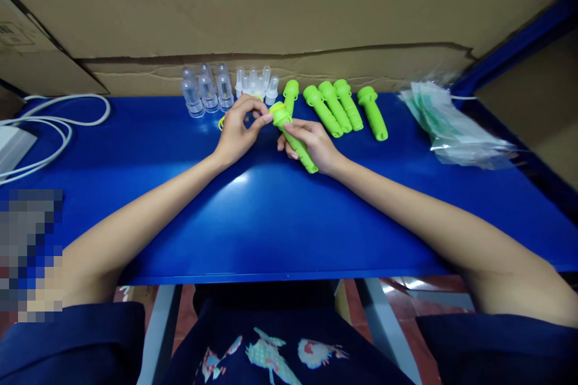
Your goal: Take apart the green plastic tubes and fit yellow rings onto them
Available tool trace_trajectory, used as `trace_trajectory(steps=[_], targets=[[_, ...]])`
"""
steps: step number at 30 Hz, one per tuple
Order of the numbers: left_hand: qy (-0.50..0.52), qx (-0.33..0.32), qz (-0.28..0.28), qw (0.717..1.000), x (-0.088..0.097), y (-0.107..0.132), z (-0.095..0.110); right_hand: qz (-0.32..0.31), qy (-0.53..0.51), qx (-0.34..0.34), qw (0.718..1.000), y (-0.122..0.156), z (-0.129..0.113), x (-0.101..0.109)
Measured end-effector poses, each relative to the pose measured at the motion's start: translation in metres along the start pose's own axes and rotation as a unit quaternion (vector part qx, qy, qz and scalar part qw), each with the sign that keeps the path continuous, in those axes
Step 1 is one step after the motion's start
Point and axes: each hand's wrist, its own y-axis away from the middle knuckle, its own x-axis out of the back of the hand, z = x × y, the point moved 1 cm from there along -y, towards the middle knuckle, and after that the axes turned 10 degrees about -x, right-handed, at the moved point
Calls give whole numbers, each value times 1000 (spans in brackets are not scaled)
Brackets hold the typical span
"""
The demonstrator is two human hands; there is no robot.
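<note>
My right hand (316, 144) is wrapped around a lime-green flashlight body (298, 147), which it holds tilted over the table with the wide head up and to the left. A thin yellow ring (277, 106) sits around the rim of that head. My left hand (241, 129) is closed in a pinch at the rim, thumb and forefinger on the ring's left side. Just behind the held piece lies another green flashlight body (291, 91). More yellow shows beside my left hand, where a loose yellow ring (221, 123) is partly hidden.
Clear plastic bottle-shaped covers (208, 93) and small white-based clear pieces (257, 84) stand along the cardboard wall (271, 5). Several green flashlight bodies (336, 108) lie to the right. Clear plastic bags (451, 123) are at far right, a white cable (67, 126) at left, on the blue table (280, 222).
</note>
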Motion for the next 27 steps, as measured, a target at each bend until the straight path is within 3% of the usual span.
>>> trace_trajectory(steps=[7,16,23,27], targets=[[-9,-19,-22,1000,-2,0,0,7,-20,4,1000,1,-2,-2],[10,40,-49,998,1,-3,3,18,-12,13,1000,-3,1,0],[23,80,3,997,-2,1,-5,24,27,23,999,-2,-1,-1],[80,125,7,989,-6,2,-12,27,45,34,998,0,-2,-6]])
